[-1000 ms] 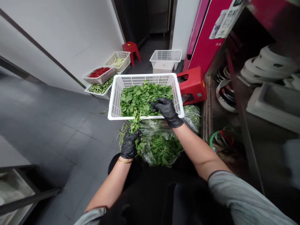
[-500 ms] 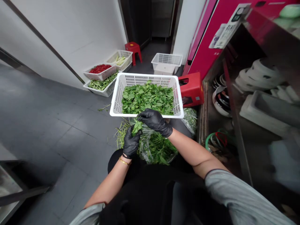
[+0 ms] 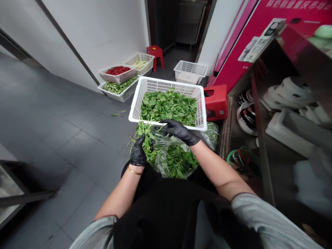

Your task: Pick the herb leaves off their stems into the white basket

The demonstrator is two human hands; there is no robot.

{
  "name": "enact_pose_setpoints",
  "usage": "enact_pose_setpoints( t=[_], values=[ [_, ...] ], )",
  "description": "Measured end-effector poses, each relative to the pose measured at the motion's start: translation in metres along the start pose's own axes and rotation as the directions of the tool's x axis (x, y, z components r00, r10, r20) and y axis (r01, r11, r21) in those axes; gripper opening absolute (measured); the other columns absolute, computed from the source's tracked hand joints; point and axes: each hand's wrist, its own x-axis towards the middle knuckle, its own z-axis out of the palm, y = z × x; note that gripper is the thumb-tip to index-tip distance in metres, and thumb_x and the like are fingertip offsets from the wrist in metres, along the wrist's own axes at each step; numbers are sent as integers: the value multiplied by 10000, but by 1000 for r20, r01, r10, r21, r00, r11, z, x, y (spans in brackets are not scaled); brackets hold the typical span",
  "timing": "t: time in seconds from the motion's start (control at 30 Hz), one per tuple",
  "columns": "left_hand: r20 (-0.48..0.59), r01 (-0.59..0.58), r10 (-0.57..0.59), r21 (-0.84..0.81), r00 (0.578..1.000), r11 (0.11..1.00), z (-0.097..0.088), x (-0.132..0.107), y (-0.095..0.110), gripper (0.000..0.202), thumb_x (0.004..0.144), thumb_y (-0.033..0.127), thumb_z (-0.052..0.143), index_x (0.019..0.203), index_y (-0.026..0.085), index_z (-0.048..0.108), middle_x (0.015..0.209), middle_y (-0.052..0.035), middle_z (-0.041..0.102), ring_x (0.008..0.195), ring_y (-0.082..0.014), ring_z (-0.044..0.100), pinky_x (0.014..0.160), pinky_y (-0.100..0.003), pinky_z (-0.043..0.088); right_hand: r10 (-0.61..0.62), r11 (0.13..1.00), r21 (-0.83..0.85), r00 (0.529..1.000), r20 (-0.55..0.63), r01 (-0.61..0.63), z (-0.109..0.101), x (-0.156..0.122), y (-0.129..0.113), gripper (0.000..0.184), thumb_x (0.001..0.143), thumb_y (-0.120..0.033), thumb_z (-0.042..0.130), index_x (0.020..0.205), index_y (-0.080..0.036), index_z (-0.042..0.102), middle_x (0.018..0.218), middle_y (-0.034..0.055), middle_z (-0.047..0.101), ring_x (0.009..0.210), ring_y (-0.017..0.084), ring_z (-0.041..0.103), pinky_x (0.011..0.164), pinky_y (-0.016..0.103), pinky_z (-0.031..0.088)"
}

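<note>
My left hand (image 3: 138, 151), in a black glove, is wrapped round a bunch of leafy greens (image 3: 147, 136) whose thin stems stick up and to the right. Level with the stem tips is my gloved right hand (image 3: 180, 131), its fingers bent together; whatever sits between the fingertips is too small to tell. Just beyond both hands stands a white slotted basket (image 3: 168, 82) with a layer of picked green leaves (image 3: 168, 107). Below the hands, a clear plastic bag (image 3: 162, 157) lies open, with more leafy greens (image 3: 178, 160) inside.
Baskets of red chillies (image 3: 118, 70), green pods (image 3: 120, 86) and pale vegetable pieces (image 3: 140, 64) stand by the wall. A red stool (image 3: 216, 102) lies beside the leaf basket; another red stool (image 3: 155, 52) stands behind. Metal shelving (image 3: 261, 138) borders the right side. Stray stems (image 3: 119, 113) lie on the floor.
The bunch in my left hand now shows more, with its stems raised. My left hand has shifted slightly left and my right hand right, widening their gap. The camera view has turned slightly.
</note>
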Motion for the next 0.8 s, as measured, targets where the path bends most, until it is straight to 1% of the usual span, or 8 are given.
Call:
enact_pose_setpoints(
  t=[0.07, 0.1, 0.2, 0.3, 0.37, 0.53, 0.67, 0.8],
  values=[
    [-12, -56, 56, 13, 998, 998, -3, -2, 0, 261, 682, 306, 784, 884, 154, 719, 707, -31, 737, 627, -189, 709, 576, -289, 573, -32, 992, -116, 998, 61, 39, 14, 6, -4, 391, 717, -284, 744, 1090, -165, 729, 867, 28, 738, 673, 101, 596, 625, 216, 466],
    [-20, -89, 90, 26, 996, 996, -4, -3, 0, 280, 661, 312, 801, 888, 165, 726, 735, -30, 748, 676, -204, 723, 624, -311, 588, -46, 991, -123, 995, 90, 57, 21, 9, -7, 374, 730, -299, 742, 1076, -161, 728, 885, 33, 739, 669, 96, 591, 623, 214, 465],
    [-16, -211, 213, 84, 977, 974, -10, -5, -3, 325, 583, 320, 857, 858, 185, 748, 819, -32, 773, 842, -250, 738, 774, -372, 596, -11, 1000, 12, 988, 154, 9, 41, 12, -13, 336, 764, -382, 711, 989, -133, 733, 799, 32, 721, 565, 82, 559, 532, 203, 428],
    [24, -297, 297, 138, 955, 945, -14, -5, -5, 336, 555, 315, 885, 845, 198, 760, 897, -30, 782, 968, -264, 720, 887, -389, 567, 31, 990, 134, 995, 96, -44, 54, 9, -12, 316, 704, -405, 746, 847, -124, 722, 670, 6, 670, 491, 74, 527, 460, 193, 373],
    [22, -295, 295, 110, 955, 949, -16, -5, -5, 340, 547, 311, 890, 844, 206, 762, 898, -23, 782, 960, -258, 721, 890, -384, 568, 34, 985, 168, 998, 44, -41, 57, 4, -7, 322, 669, -413, 772, 805, -127, 713, 651, -1, 656, 479, 70, 516, 458, 195, 372],
    [-16, -126, 127, 33, 992, 991, -16, -4, -5, 297, 568, 323, 868, 811, 198, 751, 743, -17, 750, 866, -259, 735, 813, -393, 594, 68, 991, 107, 996, 60, -74, 48, -14, 3, 367, 686, -455, 775, 867, -140, 717, 723, 7, 675, 493, 66, 518, 470, 200, 393],
    [83, -199, 190, 116, 978, 973, -8, -7, -12, 367, 539, 264, 881, 879, 195, 761, 874, -38, 775, 934, -264, 726, 847, -384, 586, -18, 996, 83, 1000, 10, 18, 47, -15, 0, 468, 653, -451, 808, 1009, -163, 708, 796, -1, 690, 582, 82, 562, 524, 202, 437],
    [96, -247, 235, 136, 967, 959, 0, -10, -14, 402, 538, 259, 890, 915, 202, 763, 931, -46, 781, 951, -267, 725, 837, -369, 590, -39, 989, 142, 997, -68, 48, 46, -12, -6, 442, 637, -504, 804, 879, -141, 733, 745, 10, 681, 570, 91, 537, 535, 227, 444]
  ],
)
